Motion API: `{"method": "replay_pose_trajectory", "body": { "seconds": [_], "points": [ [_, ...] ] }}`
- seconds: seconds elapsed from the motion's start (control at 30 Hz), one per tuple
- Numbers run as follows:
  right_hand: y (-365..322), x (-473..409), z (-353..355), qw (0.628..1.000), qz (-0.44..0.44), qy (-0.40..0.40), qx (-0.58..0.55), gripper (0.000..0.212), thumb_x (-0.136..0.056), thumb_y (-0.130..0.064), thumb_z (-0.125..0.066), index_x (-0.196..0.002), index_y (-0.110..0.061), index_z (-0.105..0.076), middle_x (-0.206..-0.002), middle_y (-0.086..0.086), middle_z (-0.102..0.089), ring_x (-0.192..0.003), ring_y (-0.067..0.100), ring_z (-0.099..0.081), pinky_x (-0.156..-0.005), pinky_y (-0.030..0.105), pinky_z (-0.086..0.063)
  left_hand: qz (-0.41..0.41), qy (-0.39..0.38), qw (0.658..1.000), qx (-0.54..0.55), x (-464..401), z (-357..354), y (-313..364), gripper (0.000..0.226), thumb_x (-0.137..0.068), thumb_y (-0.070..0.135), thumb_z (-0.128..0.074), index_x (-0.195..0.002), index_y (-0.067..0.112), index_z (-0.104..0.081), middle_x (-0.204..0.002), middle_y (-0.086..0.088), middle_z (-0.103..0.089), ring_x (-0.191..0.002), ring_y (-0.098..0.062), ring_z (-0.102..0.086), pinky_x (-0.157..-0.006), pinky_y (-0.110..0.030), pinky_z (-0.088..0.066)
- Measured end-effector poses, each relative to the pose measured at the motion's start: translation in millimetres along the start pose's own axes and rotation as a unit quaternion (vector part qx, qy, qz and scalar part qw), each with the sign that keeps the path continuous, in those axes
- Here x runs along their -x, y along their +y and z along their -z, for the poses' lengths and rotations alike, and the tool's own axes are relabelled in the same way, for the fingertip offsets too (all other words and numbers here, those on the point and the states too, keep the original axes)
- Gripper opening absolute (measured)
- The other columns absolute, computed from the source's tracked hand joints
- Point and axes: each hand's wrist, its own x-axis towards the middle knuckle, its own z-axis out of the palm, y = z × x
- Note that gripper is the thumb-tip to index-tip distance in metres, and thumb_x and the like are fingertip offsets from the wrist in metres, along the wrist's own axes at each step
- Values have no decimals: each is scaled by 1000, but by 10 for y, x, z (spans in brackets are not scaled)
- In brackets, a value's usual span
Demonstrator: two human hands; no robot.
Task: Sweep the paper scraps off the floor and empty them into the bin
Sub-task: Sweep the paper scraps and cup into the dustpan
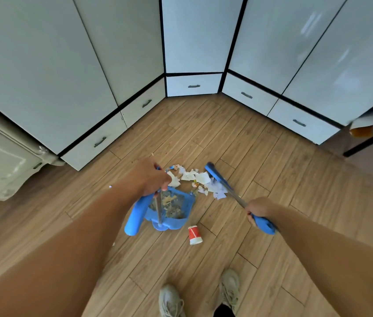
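I stood on the wooden floor (272, 202) facing a corner of white cabinets (192, 42) with drawers along the bottom. My left hand (151, 177) gripped the metal shaft of the blue dustpan (171, 209), which sat on the floor with yellowish crumbs already in its tray. My right hand (257, 209) held the blue grip of the broom (217, 179), its head resting against the far right side of the paper scraps (194, 177) heaped just beyond the pan's mouth. A red and white cup (195, 235) lay on its side near the pan. My pale shoes (171, 300) showed below.
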Motion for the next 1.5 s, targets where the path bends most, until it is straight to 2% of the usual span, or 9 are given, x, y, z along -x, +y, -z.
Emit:
{"method": "replay_pose_trajectory", "body": {
  "seconds": [0.3, 0.5, 0.63, 0.73, 0.9, 1.13, 1.27, 1.43, 1.5],
  "points": [
    [114, 321, 16, 996, 13, 16, -89, 35, -96, -2, -39, -62, -3, -48, -41, 10, -46, -25, 14, -41, -35, 17, -36, 14, 3, 999, -30, 265, -123, -220, 13, -73, -2, -62, -79, 6, -54, -66, -10, -58, -53, -18, -53, -54, -27, -46],
    [370, 286, -200, 996, -5, -4, -92, 39, -89, 1, -36, -53, -4, -46, -43, 6, -50, -43, 15, -46, -49, 24, -38, 26, 19, 998, -46, 478, -187, -446, 9, -69, -1, -62, -70, 5, -56, -61, -11, -58, -52, -21, -54, -58, -30, -49],
    [430, 316, -373, 994, 5, -20, -103, 37, -90, -1, -39, -55, -4, -48, -39, 5, -50, -27, 10, -47, -36, 18, -40, 27, 9, 999, -42, 656, -240, -562, 9, -72, -4, -60, -74, 3, -54, -63, -12, -56, -51, -19, -51, -50, -26, -42],
    [414, 426, -364, 992, 19, -30, -122, 36, -95, -7, -38, -60, -6, -46, -54, 6, -49, -27, 6, -44, -35, 16, -40, 28, -7, 998, -53, 764, -236, -625, 10, -74, -5, -58, -79, 3, -54, -68, -12, -57, -52, -17, -50, -48, -25, -41],
    [334, 602, -530, 995, 14, -38, -89, 43, -94, -3, -32, -54, -3, -47, -30, 0, -50, -26, 6, -46, -46, 18, -41, 19, -40, 997, -65, 858, -130, -766, 9, -74, -1, -61, -76, 6, -56, -71, -13, -60, -58, -19, -53, -58, -28, -45],
    [86, 688, -1150, 997, 23, -49, -62, 44, -94, 1, -30, -54, -3, -45, -30, 0, -50, -25, 6, -47, -45, 19, -40, 12, -60, 996, -66, 944, -40, -1099, 13, -69, 0, -63, -73, 7, -53, -61, -10, -57, -53, -19, -53, -63, -33, -48],
    [-5, 776, -1341, 989, 31, -31, -144, 36, -94, -4, -38, -59, -3, -46, -45, 5, -51, -34, 10, -47, -43, 20, -40, 1, -70, 995, -69, 1020, -1, -1240, 13, -71, -2, -62, -72, 7, -53, -65, -11, -57, -54, -19, -54, -61, -31, -48],
    [42, 972, -1491, 978, 21, -44, -204, 44, -96, -1, -28, -55, -3, -45, -27, 2, -46, -22, 9, -44, -33, 16, -38, -23, -73, 993, -86, 1113, -8, -1379, 16, -76, 0, -64, -80, 10, -51, -75, -9, -59, -63, -17, -58, -68, -33, -55],
    [95, 1034, -1575, 978, 10, -44, -206, 60, -94, 3, -25, -38, 0, -47, -26, 2, -46, -22, 9, -45, -38, 19, -40, -29, -73, 992, -99, 1134, 4, -1439, 19, -75, 2, -65, -81, 13, -51, -79, -8, -60, -66, -18, -59, -74, -36, -56]
  ]
}}
